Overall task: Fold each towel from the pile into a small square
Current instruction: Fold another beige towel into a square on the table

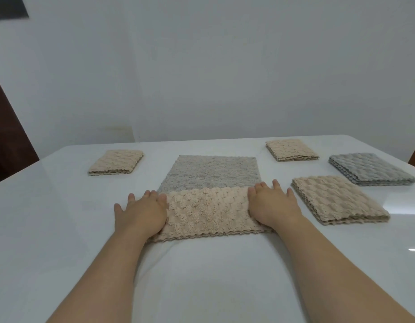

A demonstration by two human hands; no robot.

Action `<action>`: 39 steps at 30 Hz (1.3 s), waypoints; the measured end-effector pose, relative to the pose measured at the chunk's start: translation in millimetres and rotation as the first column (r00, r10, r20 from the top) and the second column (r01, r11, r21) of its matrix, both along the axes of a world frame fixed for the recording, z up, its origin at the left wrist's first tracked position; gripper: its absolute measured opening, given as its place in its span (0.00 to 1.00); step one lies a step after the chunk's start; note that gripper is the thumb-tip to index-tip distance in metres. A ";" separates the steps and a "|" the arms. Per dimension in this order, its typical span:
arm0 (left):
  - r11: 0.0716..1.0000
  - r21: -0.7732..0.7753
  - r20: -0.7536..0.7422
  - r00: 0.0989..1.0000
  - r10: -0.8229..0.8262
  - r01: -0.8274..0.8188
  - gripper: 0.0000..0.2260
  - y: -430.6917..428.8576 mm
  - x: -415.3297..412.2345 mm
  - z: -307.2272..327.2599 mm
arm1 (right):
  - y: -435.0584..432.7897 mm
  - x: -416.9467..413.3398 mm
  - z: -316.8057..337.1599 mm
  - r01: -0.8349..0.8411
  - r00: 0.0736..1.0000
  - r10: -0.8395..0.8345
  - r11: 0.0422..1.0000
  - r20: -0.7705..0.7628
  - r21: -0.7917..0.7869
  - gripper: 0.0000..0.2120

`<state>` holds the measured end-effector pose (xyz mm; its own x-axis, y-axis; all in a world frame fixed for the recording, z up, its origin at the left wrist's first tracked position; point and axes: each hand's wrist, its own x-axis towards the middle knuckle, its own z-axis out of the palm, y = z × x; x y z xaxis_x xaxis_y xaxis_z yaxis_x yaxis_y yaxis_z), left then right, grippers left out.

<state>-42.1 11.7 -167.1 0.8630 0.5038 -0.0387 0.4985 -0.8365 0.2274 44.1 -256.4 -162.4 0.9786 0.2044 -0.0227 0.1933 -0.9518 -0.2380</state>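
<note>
Two bare forearms reach forward over the glossy white table (62, 229). The left hand (141, 212) and the right hand (273, 206) lie flat, palms down, with fingers straight and slightly spread. They grip nothing and press on the two short ends of a bobbly beige towel band (206, 210). This band sits in the middle of the table, just in front of the person. Its long axis runs left to right, with one long edge facing the person and the other facing the wall. Its far edge lies over a flat, fluffy grey square of towelling (211, 171) that stretches away behind it; whether the two are one piece or two, I cannot tell. Just right of the right hand rests a folded beige towel square (337, 199), showing stacked layers along its near edge. Farther back on the left lies another folded beige square (116, 162). Farther right is a folded grey towel square (370, 169), and beyond it a third small beige folded square (290, 149) near the table's far edge. A plain pale wall (202, 78) stands behind.
</note>
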 end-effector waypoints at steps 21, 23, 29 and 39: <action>0.994 -0.015 0.460 0.882 0.106 -0.111 0.04 7.2 7.4 3.5 | 3.3 3.0 5.7 0.101 0.984 -0.145 0.937 0.108 0.335 0.08; 0.995 -0.058 0.506 0.856 0.104 -0.086 0.03 4.8 5.5 5.8 | 3.7 1.2 9.3 0.080 0.979 -0.143 0.925 0.147 0.371 0.05; 0.945 -0.324 0.644 0.740 0.192 0.037 0.04 -5.1 -3.2 20.1 | 3.3 -2.2 14.4 0.053 0.976 -0.150 0.867 0.159 0.495 0.05; 0.877 -0.441 0.815 0.493 0.303 0.190 0.09 -19.3 -12.1 41.5 | 1.0 -10.9 36.5 0.055 0.962 -0.262 0.438 0.070 0.897 0.05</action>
